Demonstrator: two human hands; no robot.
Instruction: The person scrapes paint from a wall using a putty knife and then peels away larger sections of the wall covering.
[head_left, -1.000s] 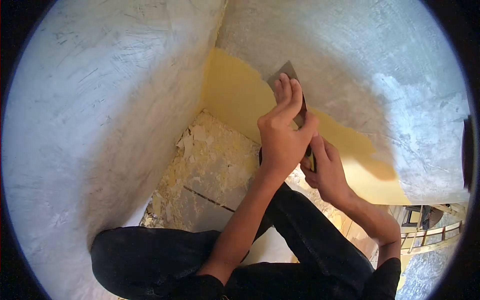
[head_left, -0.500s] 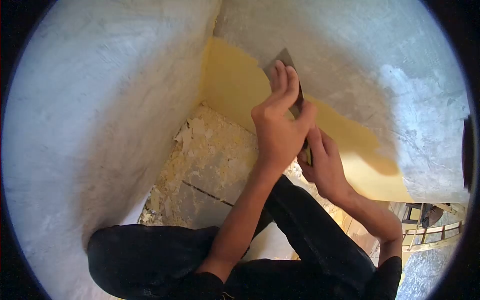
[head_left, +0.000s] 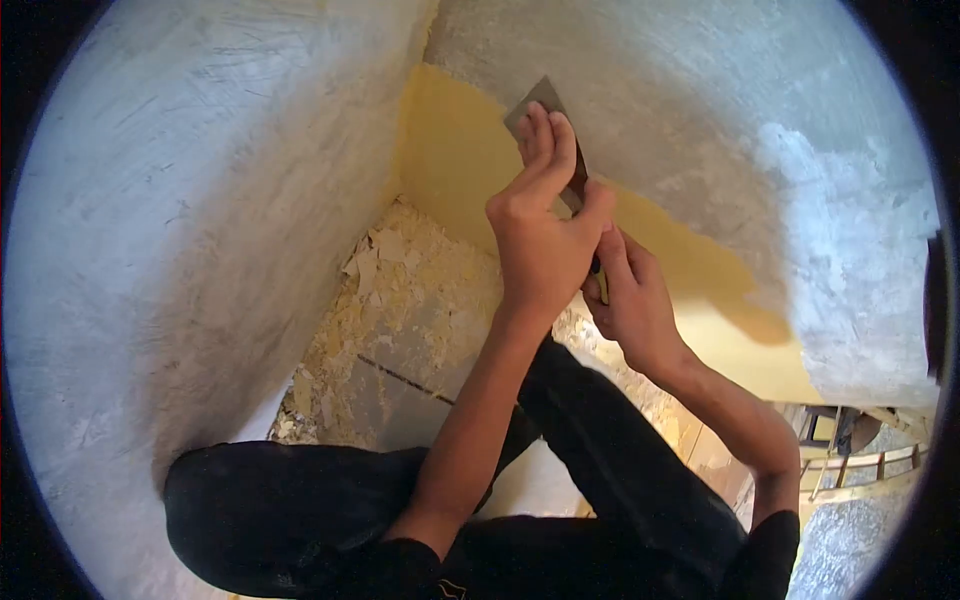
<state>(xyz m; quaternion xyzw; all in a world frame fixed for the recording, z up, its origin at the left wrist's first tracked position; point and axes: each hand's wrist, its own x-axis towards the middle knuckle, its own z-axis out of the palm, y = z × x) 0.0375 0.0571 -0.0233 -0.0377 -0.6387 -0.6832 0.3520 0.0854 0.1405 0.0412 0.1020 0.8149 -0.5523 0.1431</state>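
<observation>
A scraper with a wide flat metal blade lies against the right-hand wall, at the upper border of a yellow paint band where bare grey wall begins. My right hand is closed around its handle, of which a yellow-and-black bit shows. My left hand bears on the blade with its fingers pressed together, and its thumb lies down near the handle. The blade's middle is partly hidden behind those fingers.
Paint flakes litter the floor in the corner, around a grey slab with a dark line. A grey wall rises on the left. My dark-trousered legs are bent below. A wooden ladder-like frame lies at lower right.
Both hands and the scraper have shifted up and to the left along the wall, toward the corner. The grip stays the same.
</observation>
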